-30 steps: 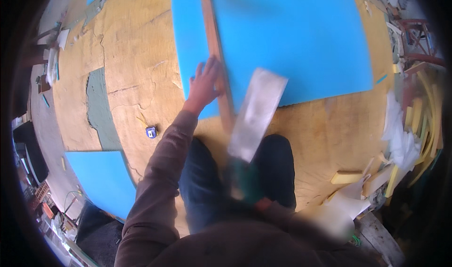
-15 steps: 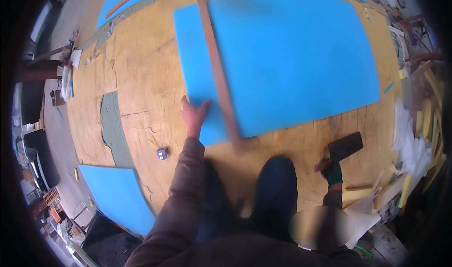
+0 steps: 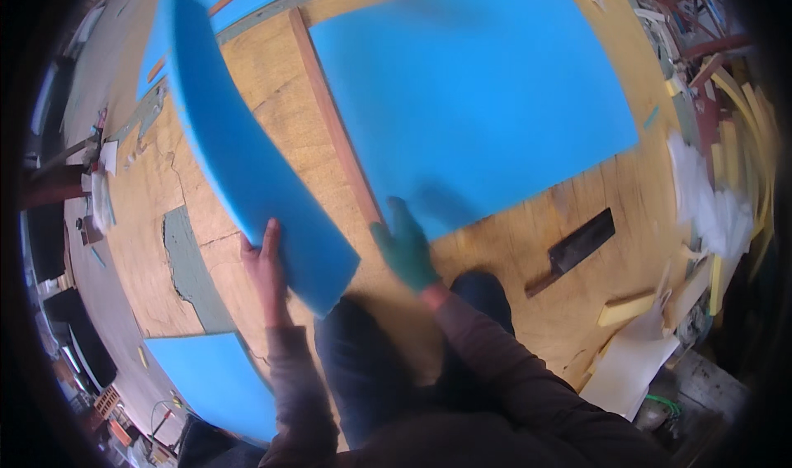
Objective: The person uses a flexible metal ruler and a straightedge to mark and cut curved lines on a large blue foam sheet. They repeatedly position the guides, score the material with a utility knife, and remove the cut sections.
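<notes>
A long strip of blue foam sheet (image 3: 239, 150) is tilted up off the board, its far end raised toward the upper left. My bare left hand (image 3: 268, 262) is closed on its near part, thumb on the face. My right hand (image 3: 406, 245), in a green glove, has thumb and fingers apart by the near end of a reddish-brown wooden batten (image 3: 334, 121). Whether it touches the batten is unclear. The batten lies along the left edge of a large blue foam sheet (image 3: 487, 96). A dark, broad-bladed cleaver (image 3: 582, 241) rests on the board to the right.
Beneath everything is a worn plywood surface (image 3: 536, 295) with a green-grey patch (image 3: 194, 257). Another blue piece (image 3: 210, 377) lies at lower left. Yellow and white foam offcuts (image 3: 627, 309) pile up on the right. A further blue sheet lies at the far edge.
My left hand has lifted the blue strip from beside the batten and moved it left. My right hand has let go of the cleaver and come over to the batten's near end.
</notes>
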Motion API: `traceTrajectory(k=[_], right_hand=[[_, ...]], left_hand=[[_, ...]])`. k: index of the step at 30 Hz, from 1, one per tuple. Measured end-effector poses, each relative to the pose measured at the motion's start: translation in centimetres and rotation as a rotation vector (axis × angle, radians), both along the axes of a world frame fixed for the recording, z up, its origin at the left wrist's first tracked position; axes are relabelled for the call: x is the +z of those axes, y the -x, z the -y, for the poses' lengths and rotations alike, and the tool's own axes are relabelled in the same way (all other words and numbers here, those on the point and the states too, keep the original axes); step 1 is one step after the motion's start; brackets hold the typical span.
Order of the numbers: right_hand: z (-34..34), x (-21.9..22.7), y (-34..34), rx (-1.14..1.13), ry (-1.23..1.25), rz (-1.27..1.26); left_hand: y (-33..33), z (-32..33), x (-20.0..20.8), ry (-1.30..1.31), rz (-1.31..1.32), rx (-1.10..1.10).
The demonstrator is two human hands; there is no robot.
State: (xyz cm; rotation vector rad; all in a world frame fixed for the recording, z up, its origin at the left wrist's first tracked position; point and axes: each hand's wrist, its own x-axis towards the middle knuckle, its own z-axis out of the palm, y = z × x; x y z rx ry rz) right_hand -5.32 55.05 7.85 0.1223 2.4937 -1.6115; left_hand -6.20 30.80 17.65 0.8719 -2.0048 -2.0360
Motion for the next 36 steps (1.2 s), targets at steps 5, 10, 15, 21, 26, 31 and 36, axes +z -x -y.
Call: traceTrajectory(k=[5, 10, 15, 21, 26, 31, 36], right_hand=[[-3.1, 3.6, 0.3, 0.260, 0.157, 0.124], [-25.4, 0.2, -3.6, -0.190, 0.237, 0.216], [-50.9, 3.1, -22.8, -0.900, -0.412, 0.112], [-55.2, 4.4, -46.1, -1.557, -0.438, 0.260], [-52.1, 3.0, -49.7, -1.832, -0.587, 0.715], [-50.0, 4.8, -46.3, -1.897, -0.844, 1.044], [-50.7, 5.6, -43.3, -1.591, -1.027, 0.991]], left_hand=[[-2.2, -5.1, 1.1, -0.383, 0.073, -0.300], [0.5, -15.0, -5.5, -0.161, 0.127, -0.835], [4.4, -18.7, -13.3, 0.614, 0.038, -0.451], [6.3, -21.1, -14.9, 0.883, 0.373, -0.370], [8.9, -21.4, -14.9, 0.811, 0.564, -0.332], [10.3, -19.8, -12.5, -0.147, 0.472, -0.455], [14.1, -23.7, -4.6, -0.266, -0.183, -0.545]])
